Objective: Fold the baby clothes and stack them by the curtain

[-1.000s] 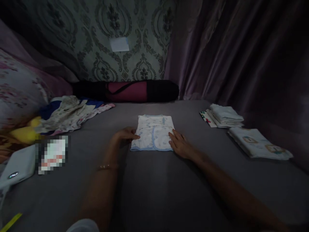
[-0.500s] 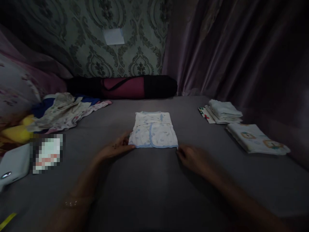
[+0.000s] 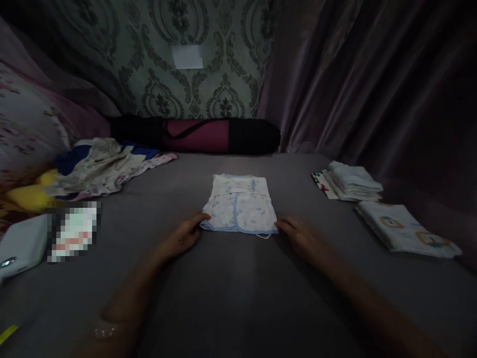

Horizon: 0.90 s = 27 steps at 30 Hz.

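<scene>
A white baby shirt (image 3: 242, 204) with blue trim and a faint blue print lies folded in the middle of the grey sheet. My left hand (image 3: 185, 233) pinches its near left corner between thumb and fingers. At the near right corner, my right hand (image 3: 298, 236) is closed on the edge. A thin white tie (image 3: 264, 236) pokes out below the blue hem, close to my right hand. The near edge looks slightly raised between both hands.
To the right lie a stack of folded white cloths (image 3: 354, 181) and a folded printed cloth (image 3: 406, 228). Rumpled clothes (image 3: 104, 166) and a pale device (image 3: 24, 246) sit at left. Along the wall stretches a black and maroon bag (image 3: 197, 135).
The shirt's near edge has come up a little and the white tie now shows under it. My left fingers have moved onto the corner and closed. The view has shifted slightly.
</scene>
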{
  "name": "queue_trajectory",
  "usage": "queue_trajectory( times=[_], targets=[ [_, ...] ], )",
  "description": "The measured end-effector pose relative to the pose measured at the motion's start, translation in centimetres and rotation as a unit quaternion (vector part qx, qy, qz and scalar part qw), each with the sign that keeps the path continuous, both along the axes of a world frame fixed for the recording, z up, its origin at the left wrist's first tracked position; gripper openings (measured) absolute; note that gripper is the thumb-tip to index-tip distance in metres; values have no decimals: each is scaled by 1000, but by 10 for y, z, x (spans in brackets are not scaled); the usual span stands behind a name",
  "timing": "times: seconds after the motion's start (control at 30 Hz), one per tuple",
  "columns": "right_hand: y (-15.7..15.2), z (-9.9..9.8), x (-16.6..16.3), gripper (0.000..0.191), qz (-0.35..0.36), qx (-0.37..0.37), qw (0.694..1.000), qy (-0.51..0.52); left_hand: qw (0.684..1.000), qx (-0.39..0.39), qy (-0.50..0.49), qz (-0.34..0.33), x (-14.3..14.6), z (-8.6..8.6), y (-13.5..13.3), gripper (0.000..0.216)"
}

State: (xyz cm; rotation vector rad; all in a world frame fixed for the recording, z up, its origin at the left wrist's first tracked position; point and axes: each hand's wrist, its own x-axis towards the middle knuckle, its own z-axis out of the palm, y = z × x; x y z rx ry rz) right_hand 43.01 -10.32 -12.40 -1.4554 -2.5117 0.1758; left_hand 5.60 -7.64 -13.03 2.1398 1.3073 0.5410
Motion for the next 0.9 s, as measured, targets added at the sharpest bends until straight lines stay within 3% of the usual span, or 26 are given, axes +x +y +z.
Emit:
queue_trajectory(
  times=[0.1,0.23,0.37,0.5,0.7,0.9],
  targets=[
    [6,-6,9,45,35,14,999,-34,995,98,7,-21,-2,-11,5,40],
    [10,-9,7,43,44,2,999,-23,983,178,36,-29,-2,-10,6,34],
    [15,-14,3,38,56,-14,997,60,981,179,31,-68,-1,-11,7,29],
    [21,-23,3,38,58,-26,985,159,983,177,45,-22,-1,-15,9,28],
    [23,-21,0,42,92,-24,985,144,988,149,50,-5,1,-15,8,30],
    [24,-14,-10,38,68,5,995,71,988,149,25,13,2,-17,8,34]
  ],
)
